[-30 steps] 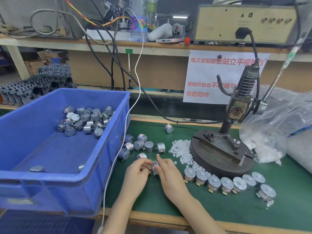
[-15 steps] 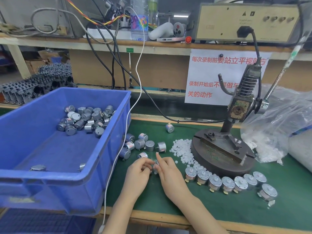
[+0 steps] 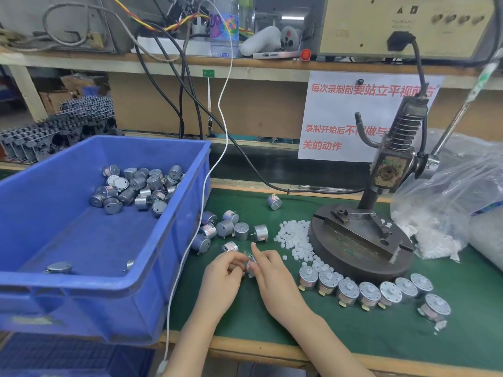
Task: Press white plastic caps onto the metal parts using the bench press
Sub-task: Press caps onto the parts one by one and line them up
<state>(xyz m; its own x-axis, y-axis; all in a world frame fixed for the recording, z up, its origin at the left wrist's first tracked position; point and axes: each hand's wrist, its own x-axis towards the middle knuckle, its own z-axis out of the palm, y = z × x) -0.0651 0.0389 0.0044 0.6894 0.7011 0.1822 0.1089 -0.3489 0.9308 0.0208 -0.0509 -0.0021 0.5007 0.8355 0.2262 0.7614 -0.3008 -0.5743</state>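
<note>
Bin (image 3: 81, 284) left, bench press (image 3: 362, 240) right, caps (image 3: 292, 238) seemingly between, on table (image 3: 353, 330).

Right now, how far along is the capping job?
Apparently done: a row of capped parts stands before the bench press. In hand: left hand and right hand grip one metal part between them; no part sits under the press. Left: loose parts on the mat, more in the blue bin, and the white caps pile.

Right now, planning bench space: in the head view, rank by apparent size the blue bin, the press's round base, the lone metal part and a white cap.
1. blue bin, nearest, so exaggerated
2. round base
3. lone metal part
4. white cap
</note>
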